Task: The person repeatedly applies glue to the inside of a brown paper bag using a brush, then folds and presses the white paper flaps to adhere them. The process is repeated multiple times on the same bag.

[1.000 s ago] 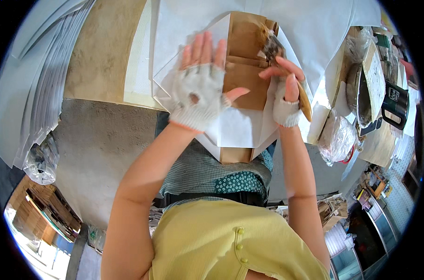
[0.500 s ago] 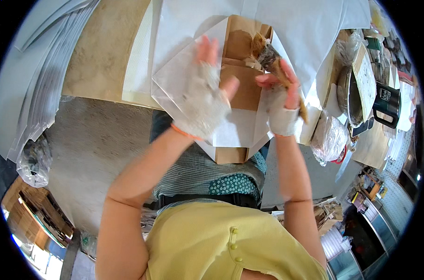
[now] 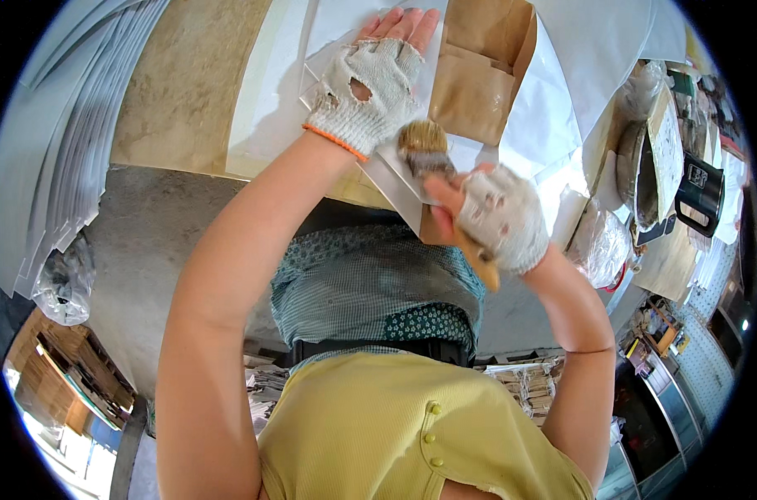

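My left hand, in a white fingerless knit glove with an orange cuff and a hole at the back, rests with fingers stretched out on the left white flap of a folded paper piece. That piece has a brown paper middle framed by white paper. In my right hand, gloved the same way, is a flat brush with a wooden handle. Its tan bristles point away from me and sit over the paper's near part, just right of my left wrist. Whether they touch it, I cannot tell.
Stacked white sheets hang over the table's left side. Bare wooden tabletop lies beside them. To the right are a round pan, a black mug and a clear plastic bag.
My left hand has come down from above the paper onto its left flap. The brush in my right hand has moved nearer and left. The folded paper has shifted away and right.
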{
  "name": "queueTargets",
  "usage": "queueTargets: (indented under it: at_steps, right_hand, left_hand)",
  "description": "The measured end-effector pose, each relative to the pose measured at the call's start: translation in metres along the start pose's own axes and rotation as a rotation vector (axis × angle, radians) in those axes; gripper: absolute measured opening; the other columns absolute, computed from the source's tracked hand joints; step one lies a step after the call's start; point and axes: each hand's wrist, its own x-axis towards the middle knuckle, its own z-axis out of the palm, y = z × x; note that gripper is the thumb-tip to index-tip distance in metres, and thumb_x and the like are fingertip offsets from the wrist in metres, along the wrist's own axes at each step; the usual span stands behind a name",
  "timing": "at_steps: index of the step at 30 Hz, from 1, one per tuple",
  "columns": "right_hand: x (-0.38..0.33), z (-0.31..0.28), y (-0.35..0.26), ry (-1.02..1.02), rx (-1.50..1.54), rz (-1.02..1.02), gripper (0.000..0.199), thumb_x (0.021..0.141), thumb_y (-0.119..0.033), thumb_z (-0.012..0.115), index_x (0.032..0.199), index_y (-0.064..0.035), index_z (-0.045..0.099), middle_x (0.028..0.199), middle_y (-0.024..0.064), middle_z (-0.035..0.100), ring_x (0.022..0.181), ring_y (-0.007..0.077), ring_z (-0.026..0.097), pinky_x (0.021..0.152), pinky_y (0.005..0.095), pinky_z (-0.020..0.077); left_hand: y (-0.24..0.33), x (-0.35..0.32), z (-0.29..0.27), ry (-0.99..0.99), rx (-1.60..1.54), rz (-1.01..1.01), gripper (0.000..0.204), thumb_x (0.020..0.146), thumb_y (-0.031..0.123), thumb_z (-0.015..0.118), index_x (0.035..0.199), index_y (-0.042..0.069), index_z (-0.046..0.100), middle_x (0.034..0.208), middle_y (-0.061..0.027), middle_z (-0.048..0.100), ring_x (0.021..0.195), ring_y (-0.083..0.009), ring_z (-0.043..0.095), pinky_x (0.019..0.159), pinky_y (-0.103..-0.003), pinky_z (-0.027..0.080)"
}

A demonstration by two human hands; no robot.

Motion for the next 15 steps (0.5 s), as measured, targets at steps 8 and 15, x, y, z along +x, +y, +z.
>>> queueTargets:
  at_steps: [8, 15]
  right_hand:
    - [-0.05, -0.035, -0.005, -0.093, 0.25, 0.136, 0.012, 0.073, -0.011, 0.073, 0.081, -0.0127, 0.064, 0.065, -0.0023, 0.052, 0.061, 0.0184, 0.054, 0.057, 0.0309, 0.0461]
    - [-0.068, -0.012, -0.012, 0.131, -0.045, 0.351, 0.015, 0.077, -0.008, 0.075, 0.077, -0.0154, 0.062, 0.06, -0.0021, 0.051, 0.051, 0.0146, 0.049, 0.049, 0.0275, 0.0406]
  left_hand:
    - [-0.003, -0.001, -0.003, 0.003, 0.037, 0.002, 0.075, 0.081, 0.004, 0.061, 0.152, 0.011, 0.035, 0.149, -0.0117, 0.045, 0.138, -0.0313, 0.043, 0.117, -0.044, 0.03]
    - [0.015, 0.01, -0.003, 0.232, -0.012, -0.129, 0.029, 0.094, 0.008, 0.056, 0.12, -0.004, 0.058, 0.111, -0.0221, 0.063, 0.105, -0.0366, 0.062, 0.093, -0.04, 0.05]
